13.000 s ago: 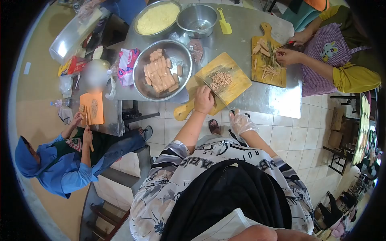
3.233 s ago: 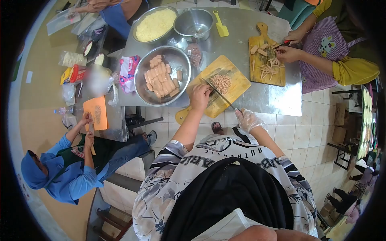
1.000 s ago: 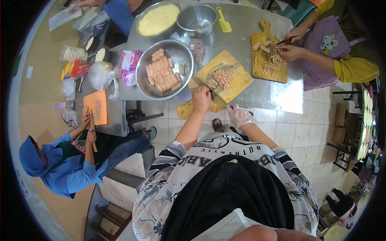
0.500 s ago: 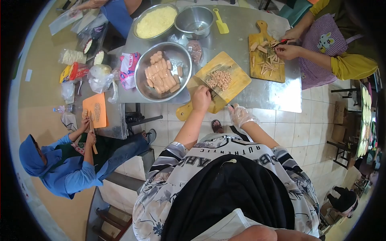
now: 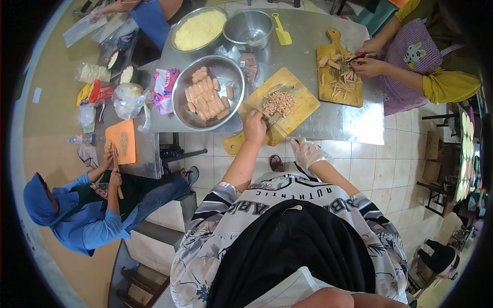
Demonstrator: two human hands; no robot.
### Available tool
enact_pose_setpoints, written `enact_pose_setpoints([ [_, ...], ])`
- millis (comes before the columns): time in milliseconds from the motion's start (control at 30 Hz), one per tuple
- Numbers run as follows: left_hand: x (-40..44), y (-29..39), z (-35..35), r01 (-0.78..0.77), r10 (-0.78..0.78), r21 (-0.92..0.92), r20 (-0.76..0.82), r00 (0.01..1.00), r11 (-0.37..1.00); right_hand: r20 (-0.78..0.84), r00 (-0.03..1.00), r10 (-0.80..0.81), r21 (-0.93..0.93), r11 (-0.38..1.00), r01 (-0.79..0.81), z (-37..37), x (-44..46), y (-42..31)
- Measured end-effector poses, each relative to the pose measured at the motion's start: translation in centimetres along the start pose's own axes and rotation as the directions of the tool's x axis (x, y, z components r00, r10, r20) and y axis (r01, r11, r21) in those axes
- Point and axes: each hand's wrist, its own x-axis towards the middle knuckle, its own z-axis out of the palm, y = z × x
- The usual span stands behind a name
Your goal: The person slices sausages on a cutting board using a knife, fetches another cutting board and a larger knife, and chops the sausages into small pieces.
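My bare left hand is closed at the lower left edge of a wooden chopping board. Its fingers grip what looks like a knife, dark and partly hidden by the hand. On the board lies a heap of finely chopped pink sausage. My right hand, in a clear plastic glove, hovers just off the table edge below the board. Its fingers look loosely apart, with a small dark spot by the tips that I cannot make out. A second wooden board's handle sticks out under my left wrist.
A steel bowl of sausages stands left of the board. Behind it are a basin of grated yellow food, a steel bowl and a yellow spatula. At right, a co-worker cuts strips on a wooden board; another cuts at left.
My left hand has shifted slightly left and down along the board's edge. My gloved right hand has dropped a little toward me.
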Motion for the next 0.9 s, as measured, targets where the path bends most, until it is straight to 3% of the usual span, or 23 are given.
enact_pose_setpoints([
  [167, -0.1, -0.3, 0.2, -0.043, 0.042, -0.040, -0.036, 0.998, 0.998, -0.033, 0.999, 0.033, -0.014, 0.999, -0.033, 0.2, -0.6, 0.1],
  [233, 0.1, -0.6, 0.3, -0.050, 0.048, -0.050, -0.045, 0.998, 0.997, 0.080, 0.997, 0.006, 0.051, 0.999, -0.010, -0.5, -0.2, -0.7],
  [300, 0.4, -0.8, 0.2, -0.070, 0.069, -0.042, -0.014, 0.998, 0.997, 0.099, 0.991, -0.093, 0.056, 0.995, 0.088, 2.1, 3.2, 1.7],
  [367, 0.2, -0.1, -0.3, -0.036, 0.035, -0.026, -0.014, 0.999, 0.999, 0.076, 0.916, -0.393, -0.222, 0.889, 0.400, 3.3, 4.1, 3.2],
  [400, 0.2, -0.8, -0.1, -0.036, 0.036, -0.016, 0.056, 0.998, 0.999, 0.082, 0.937, -0.341, -0.216, 0.911, 0.351, 2.8, 2.9, 2.4],
  [500, 0.6, -2.4, 0.5, -0.173, 0.172, 0.032, 0.040, 0.984, 0.984, 0.074, 0.993, -0.096, 0.112, 0.990, 0.087, 0.9, 1.0, 1.6],
  [567, 0.6, -2.4, 0.5, -0.171, 0.170, 0.024, 0.049, 0.984, 0.985, -0.111, 0.994, -0.008, 0.140, 0.990, 0.024, 2.1, 1.2, 1.8],
  [600, 0.5, -1.8, 0.4, -0.190, 0.190, 0.004, 0.058, 0.980, 0.982, -0.126, 0.992, 0.015, 0.147, 0.989, 0.003, 2.1, 1.6, 1.9],
  [667, 0.5, -1.1, -0.3, -0.109, 0.108, 0.002, 0.097, 0.989, 0.994, -0.074, 0.996, -0.049, 0.179, 0.982, 0.061, 1.9, 2.1, 1.6],
  [800, 0.1, -1.4, -0.2, -0.188, 0.187, 0.013, 0.057, 0.981, 0.982, -0.027, 0.999, -0.035, 0.211, 0.977, 0.039, 0.2, 1.5, 0.5],
  [900, 0.1, -1.6, -0.5, -0.206, 0.193, 0.153, 0.092, 0.977, 0.967, 0.019, 0.999, -0.048, 0.172, 0.984, 0.044, -0.2, 0.2, 0.7],
])
